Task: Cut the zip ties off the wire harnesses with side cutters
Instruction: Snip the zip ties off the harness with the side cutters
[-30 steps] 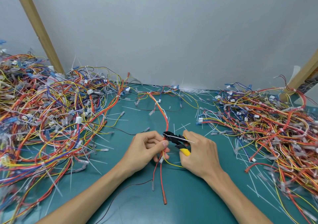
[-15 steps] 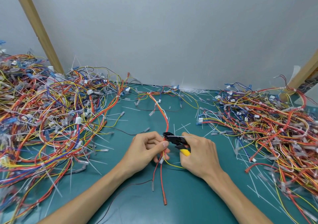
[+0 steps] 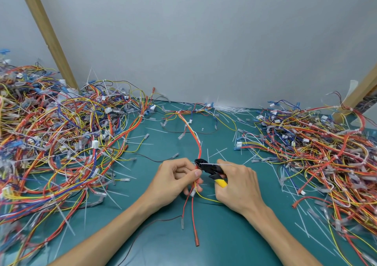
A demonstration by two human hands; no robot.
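Note:
A wire harness (image 3: 194, 137) of red, orange and yellow wires runs from the back of the green mat down between my hands. My left hand (image 3: 173, 181) pinches its wires between thumb and fingers. My right hand (image 3: 238, 186) grips black side cutters (image 3: 208, 167) with a yellow handle, whose jaws sit at the harness just above my left thumb. A thin white zip tie (image 3: 216, 164) lies across the cutter's top, its tail pointing right. The harness's loose ends (image 3: 193, 220) hang toward me on the mat.
A big tangle of harnesses (image 3: 61, 143) fills the left side, another pile (image 3: 318, 153) the right. Cut white zip ties (image 3: 230, 108) litter the green mat (image 3: 222, 237) and heap by the grey wall. Slanted wooden posts (image 3: 47, 32) (image 3: 359, 94) stand at both back corners.
The white zip tie's tail shows across the cutters again after being out of sight half a second ago. Both hands stay in nearly the same place.

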